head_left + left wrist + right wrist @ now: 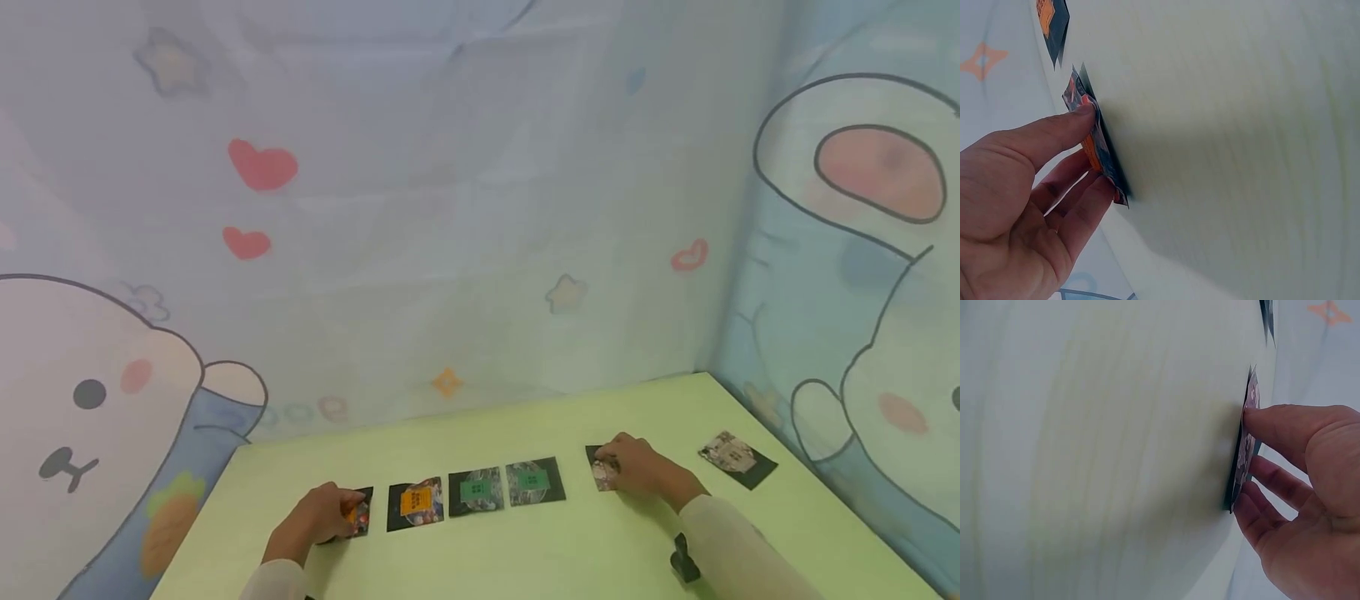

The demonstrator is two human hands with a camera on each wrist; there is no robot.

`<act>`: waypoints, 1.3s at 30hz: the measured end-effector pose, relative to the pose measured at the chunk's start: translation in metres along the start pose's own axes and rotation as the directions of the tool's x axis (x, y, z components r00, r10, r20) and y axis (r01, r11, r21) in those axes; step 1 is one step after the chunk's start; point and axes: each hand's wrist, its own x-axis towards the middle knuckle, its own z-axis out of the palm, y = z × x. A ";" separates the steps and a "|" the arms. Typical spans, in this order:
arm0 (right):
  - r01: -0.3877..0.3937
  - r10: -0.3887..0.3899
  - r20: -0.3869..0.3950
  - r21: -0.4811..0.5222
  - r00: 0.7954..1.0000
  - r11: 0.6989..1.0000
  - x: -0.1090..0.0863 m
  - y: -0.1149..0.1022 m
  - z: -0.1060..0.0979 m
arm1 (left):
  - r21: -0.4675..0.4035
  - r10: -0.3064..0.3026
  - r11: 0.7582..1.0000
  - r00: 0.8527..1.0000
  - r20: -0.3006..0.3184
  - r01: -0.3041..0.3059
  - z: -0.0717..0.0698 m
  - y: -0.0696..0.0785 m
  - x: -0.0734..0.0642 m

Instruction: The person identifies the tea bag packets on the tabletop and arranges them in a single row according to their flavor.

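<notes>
A row of flat, square, dark printed packets lies on the pale green table. My left hand (318,512) grips the leftmost packet (363,518), which has an orange label; in the left wrist view the thumb and fingertips hold this packet (1104,153) by opposite edges, close over the table. Beside it lies another orange-labelled packet (416,502). At the row's right end, my right hand (636,467) holds a packet with a pink and beige pattern (602,477). The right wrist view shows its thumb at one edge and fingertips at the other, the palm partly over it.
Two green-labelled packets, one (476,492) left of the other (534,481), lie between the hands. A beige and black packet (738,458) lies angled near the table's right edge. Printed cloth walls (450,208) rise behind and beside the table (480,567).
</notes>
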 end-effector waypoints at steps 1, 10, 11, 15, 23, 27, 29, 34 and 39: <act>0.011 -0.011 -0.001 -0.002 1.000 1.000 0.001 -0.003 0.000 | 0.004 0.011 1.000 1.000 -0.005 -0.011 -0.001 0.000 0.001; -0.036 0.035 0.026 0.036 0.999 0.999 0.003 -0.024 0.008 | -0.012 0.016 1.000 1.000 0.027 -0.015 0.000 0.003 -0.004; -0.037 0.036 0.028 0.038 0.999 0.999 0.002 -0.026 0.008 | -0.020 0.012 1.000 1.000 0.028 -0.012 0.001 0.003 -0.004; -0.046 0.044 0.038 0.041 0.998 0.998 0.005 -0.029 0.012 | -0.033 0.015 0.999 1.000 0.019 -0.014 0.004 0.001 -0.003; -0.045 0.045 0.033 0.013 0.998 0.999 0.014 -0.027 0.016 | -0.035 0.028 0.999 1.000 -0.003 -0.028 0.003 0.001 -0.003; -0.008 0.008 0.041 -0.001 0.999 1.000 0.016 -0.026 0.015 | -0.011 0.041 0.999 0.999 -0.012 -0.041 0.000 0.002 -0.002; 0.001 -0.001 0.037 0.003 0.999 1.000 0.017 -0.026 0.013 | -0.003 0.049 0.999 0.999 -0.019 -0.049 -0.001 0.002 -0.001; 0.023 -0.023 0.020 0.008 1.000 1.000 0.018 -0.024 0.012 | -0.013 0.028 1.000 1.000 -0.001 -0.028 -0.003 0.005 0.000; 0.055 -0.054 0.039 -0.010 0.998 0.998 0.017 -0.022 0.016 | -0.015 0.015 1.000 1.000 0.022 -0.014 -0.001 0.004 -0.004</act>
